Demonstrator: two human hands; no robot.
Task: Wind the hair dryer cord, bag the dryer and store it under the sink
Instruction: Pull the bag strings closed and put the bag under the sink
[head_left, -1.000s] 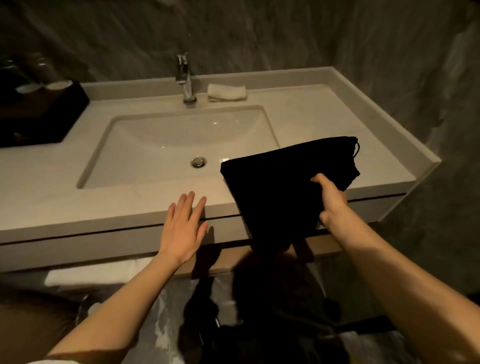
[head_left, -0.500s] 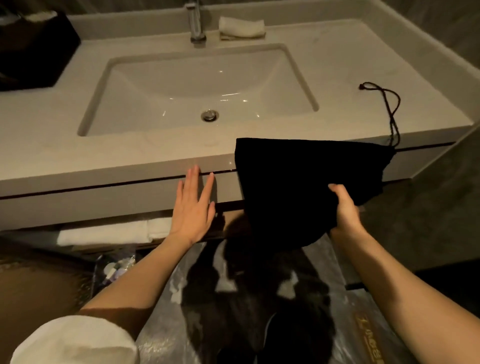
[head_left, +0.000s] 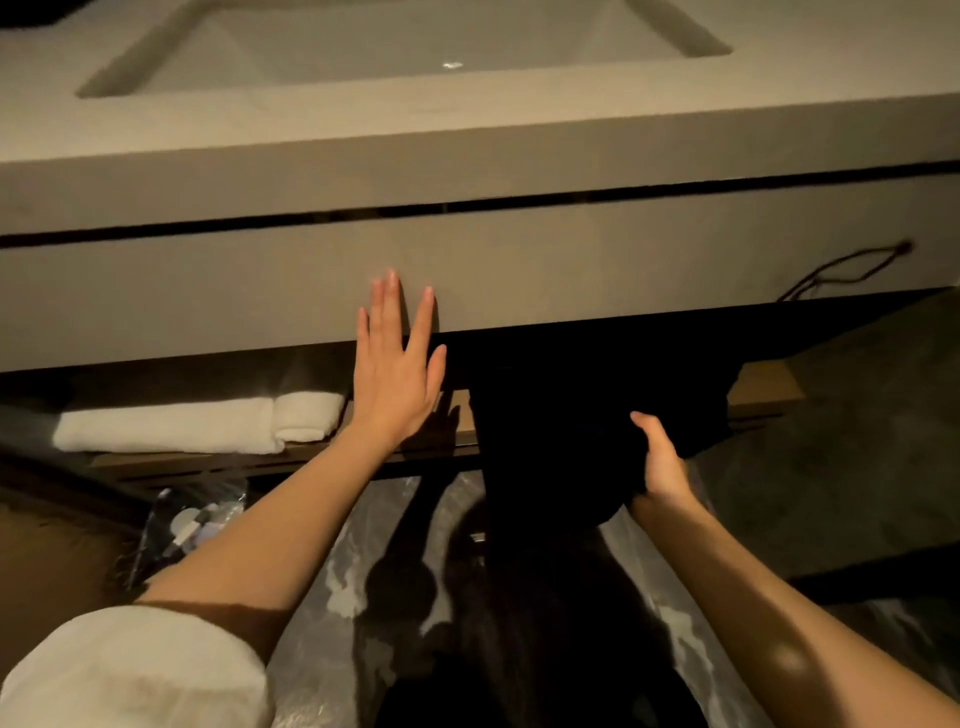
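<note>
A black drawstring bag (head_left: 571, 405) hangs just below the front panel of the sink counter (head_left: 208, 291), in front of the wooden shelf (head_left: 457, 415) under it. My right hand (head_left: 660, 462) grips the bag's lower right side. The bag's drawstring (head_left: 852, 270) trails up over the counter front at the right. The hair dryer itself is hidden inside the dark bag. My left hand (head_left: 395, 374) is flat with its fingers apart, its fingertips against the counter's lower front edge, just left of the bag.
Folded and rolled white towels (head_left: 197, 423) lie on the left part of the shelf. The sink basin (head_left: 389, 47) is at the top. A clear plastic-lined bin (head_left: 182, 535) with small items sits lower left. Dark glossy floor lies below.
The bag has come off the counter top and dropped below its front edge toward the shelf. My left hand slid down the counter front. The view has tilted down.
</note>
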